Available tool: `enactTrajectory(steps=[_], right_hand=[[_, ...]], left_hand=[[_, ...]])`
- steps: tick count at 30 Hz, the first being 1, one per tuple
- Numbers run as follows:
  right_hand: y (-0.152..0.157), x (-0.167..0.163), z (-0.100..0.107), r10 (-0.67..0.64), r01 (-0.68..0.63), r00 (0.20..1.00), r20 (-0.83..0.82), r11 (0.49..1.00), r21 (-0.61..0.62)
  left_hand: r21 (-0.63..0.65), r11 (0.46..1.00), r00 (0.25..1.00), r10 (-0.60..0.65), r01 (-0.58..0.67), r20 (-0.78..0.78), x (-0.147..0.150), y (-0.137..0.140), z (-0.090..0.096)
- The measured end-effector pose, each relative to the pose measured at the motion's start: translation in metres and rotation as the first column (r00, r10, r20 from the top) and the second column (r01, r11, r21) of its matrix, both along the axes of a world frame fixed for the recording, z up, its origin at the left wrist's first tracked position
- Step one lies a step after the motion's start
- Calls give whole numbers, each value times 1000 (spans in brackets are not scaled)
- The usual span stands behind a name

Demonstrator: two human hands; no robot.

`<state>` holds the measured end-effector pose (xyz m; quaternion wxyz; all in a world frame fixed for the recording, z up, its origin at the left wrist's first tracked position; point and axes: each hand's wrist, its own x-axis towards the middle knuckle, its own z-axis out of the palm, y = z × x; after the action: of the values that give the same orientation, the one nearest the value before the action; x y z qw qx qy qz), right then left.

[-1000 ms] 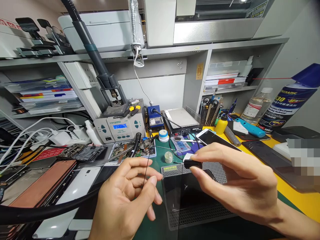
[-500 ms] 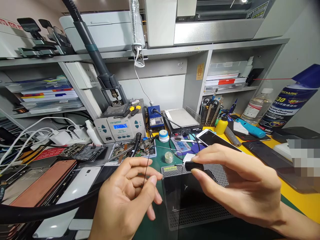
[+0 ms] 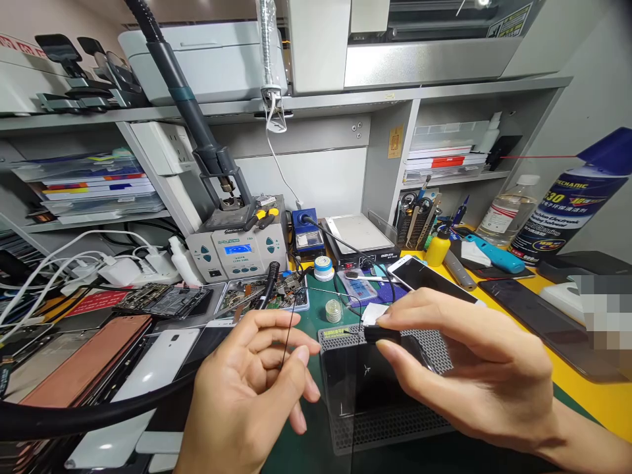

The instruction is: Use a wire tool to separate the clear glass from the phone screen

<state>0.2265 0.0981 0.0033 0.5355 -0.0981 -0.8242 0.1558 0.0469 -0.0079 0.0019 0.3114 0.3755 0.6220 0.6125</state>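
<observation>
My left hand [image 3: 257, 385] holds up a clear thin sheet with narrow dark edges [image 3: 356, 408], apparently glass or film, pinched by the thumb; some fingers show through it. My right hand [image 3: 474, 368] pinches a small black block [image 3: 381, 334] between thumb and fingertips, close to the sheet's right edge. I cannot tell whether block and sheet touch. Below and behind both hands, a black phone [image 3: 378, 385] with a small light mark lies on a grey perforated mat [image 3: 390, 431]. My right hand hides part of the phone.
A hot-air station [image 3: 237, 247] stands behind a tray of circuit parts [image 3: 286, 293]. Phone panels [image 3: 148, 362] and a thick black hose [image 3: 99, 421] lie left. A small round jar [image 3: 334, 311] sits behind the mat. A white phone [image 3: 429, 280] and spray can [image 3: 563, 204] are right.
My right hand has shifted very slightly down with the black block. My left hand and the clear sheet look nearly still.
</observation>
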Motion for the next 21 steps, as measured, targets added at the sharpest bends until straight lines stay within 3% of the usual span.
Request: enactTrajectory(steps=[21], right_hand=[[-2, -1, 2, 3, -3, 1000, 23, 1000, 10]], left_hand=[[18, 1000, 998, -20, 19, 58, -3, 2, -3]])
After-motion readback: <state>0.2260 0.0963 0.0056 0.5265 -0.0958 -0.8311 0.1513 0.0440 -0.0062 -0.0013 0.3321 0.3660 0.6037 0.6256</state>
